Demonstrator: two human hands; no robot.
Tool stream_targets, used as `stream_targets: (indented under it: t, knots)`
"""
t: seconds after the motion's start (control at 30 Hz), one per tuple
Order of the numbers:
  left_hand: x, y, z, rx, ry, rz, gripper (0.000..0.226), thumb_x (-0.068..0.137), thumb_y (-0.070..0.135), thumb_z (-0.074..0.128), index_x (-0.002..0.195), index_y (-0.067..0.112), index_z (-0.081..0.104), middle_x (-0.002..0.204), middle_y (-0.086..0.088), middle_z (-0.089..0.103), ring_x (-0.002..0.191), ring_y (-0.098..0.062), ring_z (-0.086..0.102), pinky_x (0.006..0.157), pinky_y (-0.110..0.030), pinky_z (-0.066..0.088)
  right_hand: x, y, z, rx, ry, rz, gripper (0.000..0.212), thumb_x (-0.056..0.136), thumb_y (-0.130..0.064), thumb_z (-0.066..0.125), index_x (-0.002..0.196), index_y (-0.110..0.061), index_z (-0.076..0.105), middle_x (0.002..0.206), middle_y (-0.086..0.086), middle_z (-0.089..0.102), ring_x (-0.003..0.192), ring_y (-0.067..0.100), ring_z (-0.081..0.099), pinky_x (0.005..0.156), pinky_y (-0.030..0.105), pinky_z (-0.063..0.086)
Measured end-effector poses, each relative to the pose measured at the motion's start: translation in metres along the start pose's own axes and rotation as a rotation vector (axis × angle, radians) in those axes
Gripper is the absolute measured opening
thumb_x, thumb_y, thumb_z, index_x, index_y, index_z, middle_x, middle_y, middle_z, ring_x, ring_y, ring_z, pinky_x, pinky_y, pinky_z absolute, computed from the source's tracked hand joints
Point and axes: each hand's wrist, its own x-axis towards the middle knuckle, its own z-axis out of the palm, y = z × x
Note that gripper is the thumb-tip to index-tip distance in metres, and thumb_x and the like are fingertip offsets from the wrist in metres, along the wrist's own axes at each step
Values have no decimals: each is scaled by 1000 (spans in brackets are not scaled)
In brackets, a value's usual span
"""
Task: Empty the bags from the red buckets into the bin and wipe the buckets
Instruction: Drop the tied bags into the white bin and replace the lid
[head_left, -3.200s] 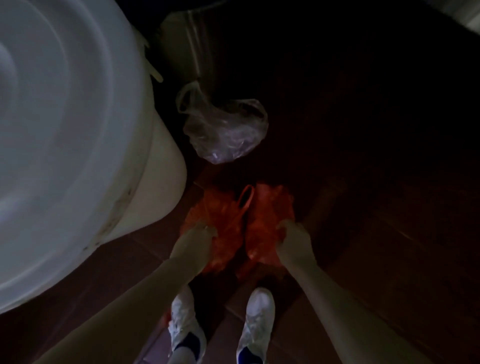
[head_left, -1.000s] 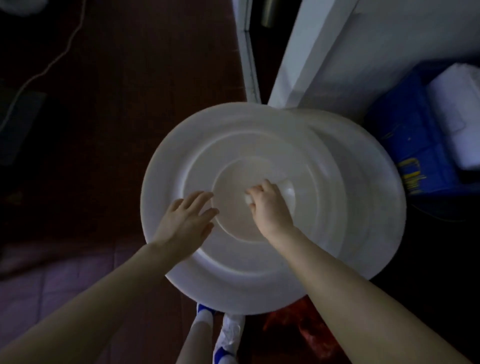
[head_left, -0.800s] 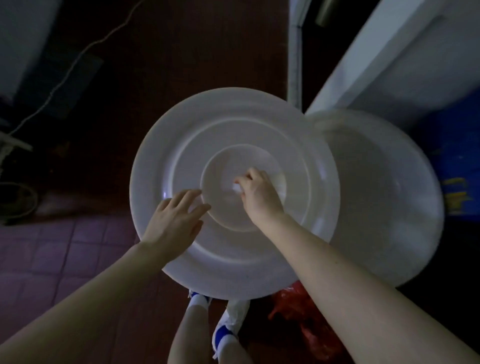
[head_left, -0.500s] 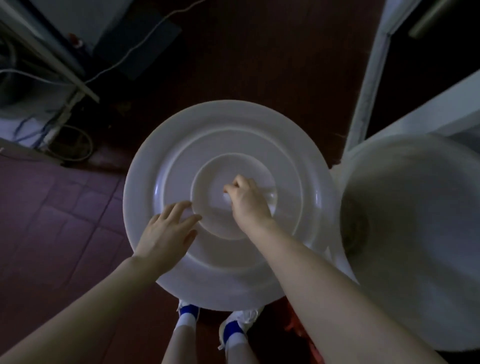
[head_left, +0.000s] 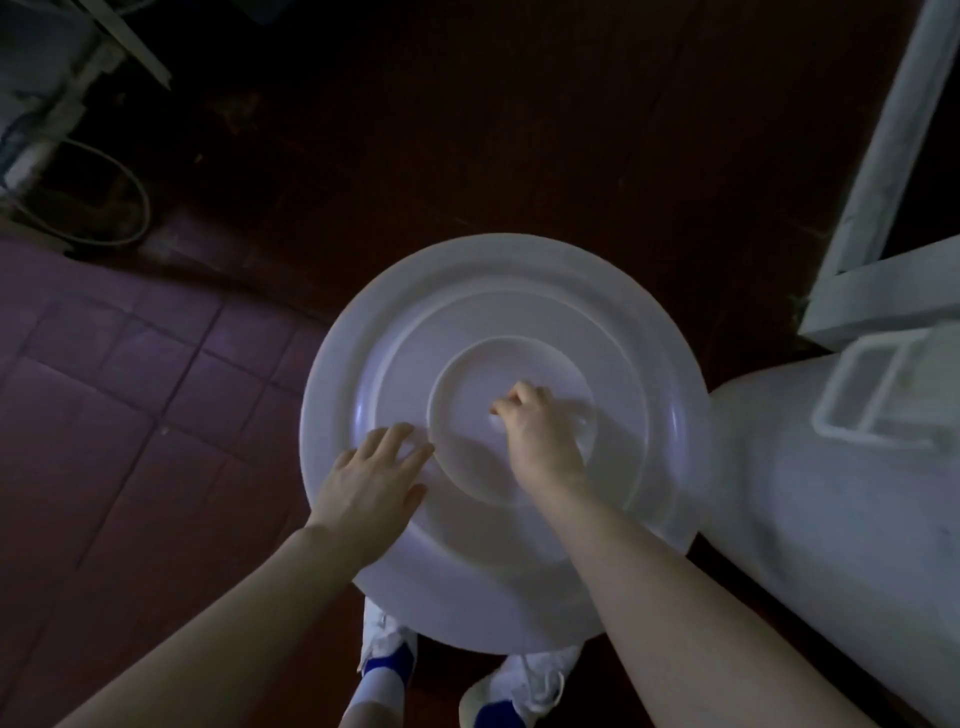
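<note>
at the right stands the white bin (head_left: 831, 545), its round lid (head_left: 467, 322) off and held just beside it. right hand (head_left: 540, 441) grips the lid at its centre, fingers curled; left hand (head_left: 371, 480) lies flat on it, fingers straight. red buckets and bags are out of view — emptying and wiping look undone.

1 round white bin lid (head_left: 519, 312), concentric ridges, top face up, roughly level at frame centre. 1 white bin (head_left: 831, 545), uncovered, at right edge, just beside it.
</note>
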Motion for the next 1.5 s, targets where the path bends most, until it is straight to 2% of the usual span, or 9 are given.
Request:
stream_targets:
  t: [0.23, 0.37, 0.5, 0.63, 0.8, 1.0, 1.1, 1.27, 1.5]
  knots:
    - [84, -20, 100, 6, -48, 49, 52, 97, 45, 45, 146, 35, 30, 149, 3, 30, 138, -20, 31, 104, -37, 40, 56, 60, 111, 111, -21, 121, 25, 100, -20, 45, 114, -15, 65, 118, 9, 52, 110, 28, 47, 93, 37, 38]
    - [120, -31, 143, 20, -103, 52, 51, 98, 46, 42, 146, 34, 29, 150, 4, 29, 137, -18, 32, 103, -36, 39, 79, 83, 153, 138, -50, 152, 25, 99, -19, 47, 114, -12, 66, 118, 11, 54, 110, 29, 48, 93, 38, 39]
    - [136, -28, 152, 34, -162, 51, 51, 98, 46, 43, 146, 32, 32, 147, 2, 34, 133, -18, 37, 98, -37, 43, 85, 93, 160, 195, -17, 242, 24, 91, -10, 49, 109, -8, 66, 116, 13, 57, 110, 31, 52, 91, 36, 41]
    - [130, -8, 129, 46, -190, 78, 51, 99, 45, 43, 147, 31, 32, 143, 2, 39, 130, -18, 40, 98, -36, 44, 59, 88, 134, 250, -34, 263, 29, 87, 2, 50, 110, -8, 63, 117, 11, 55, 110, 29, 52, 86, 38, 44]
    - [98, 41, 70, 71, -165, 182, 42, 99, 40, 42, 140, 27, 42, 131, 2, 49, 120, -17, 48, 94, -34, 44, -12, 77, 79, 300, -14, 295, 29, 95, -9, 51, 123, -16, 57, 118, 1, 56, 108, 21, 55, 84, 38, 52]
    - [38, 109, -14, 148, -130, 298, 34, 100, 36, 42, 133, 27, 48, 119, 3, 56, 109, -15, 54, 86, -30, 45, -130, 59, -2, 412, 32, 395, 21, 96, -16, 48, 114, -13, 58, 106, 2, 59, 94, 19, 59, 71, 33, 50]
    - [6, 145, -43, 193, -143, 375, 34, 101, 35, 41, 133, 27, 48, 121, 4, 56, 111, -15, 54, 87, -30, 46, -192, 55, -31, 470, 89, 490, 18, 94, -15, 49, 109, -11, 58, 103, 3, 60, 92, 20, 59, 74, 34, 52]
    - [-49, 209, -63, 254, -209, 518, 36, 101, 35, 41, 135, 27, 47, 121, 4, 55, 109, -16, 55, 85, -30, 45, -293, 60, -64, 521, 141, 647, 23, 95, -21, 49, 116, -16, 58, 110, 1, 58, 101, 18, 56, 85, 34, 50]
    - [-120, 289, -52, 327, -283, 599, 36, 101, 35, 40, 136, 27, 47, 122, 4, 55, 111, -17, 55, 88, -33, 47, -426, 89, -63, 577, 304, 859, 22, 95, -18, 48, 113, -15, 61, 112, 0, 58, 107, 18, 54, 88, 31, 47]
